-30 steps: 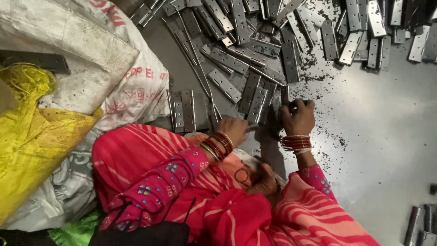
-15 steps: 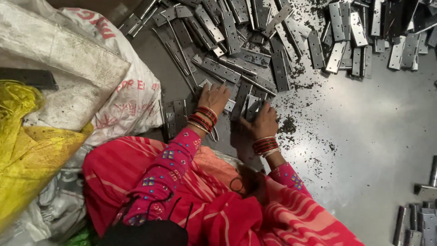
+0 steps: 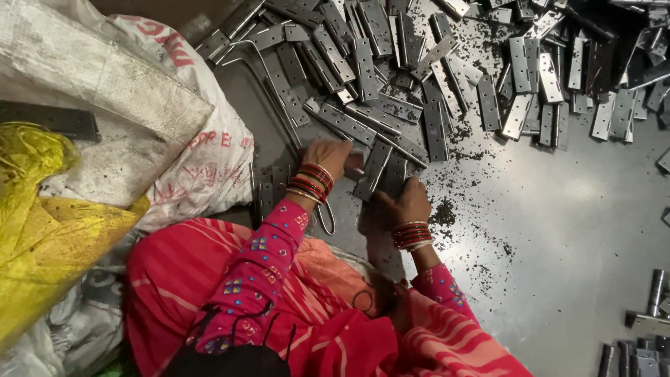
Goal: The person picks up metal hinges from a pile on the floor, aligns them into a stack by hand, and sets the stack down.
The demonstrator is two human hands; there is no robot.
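Hands among hinges, beside white sack

Two arms in pink sleeves reach up from the lower centre of the frame. The left hand and right hand lie palm-down near mid-frame, bangles on both wrists.

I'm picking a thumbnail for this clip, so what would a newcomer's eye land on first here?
First, the sprawl of grey metal hinge plates across the top of the floor, with dark filings scattered around them. Next, the bright pink sleeves at the bottom, the left hand and right hand with red bangles both resting on plates at the pile's near edge. At left, white woven sacks and a yellow bag.
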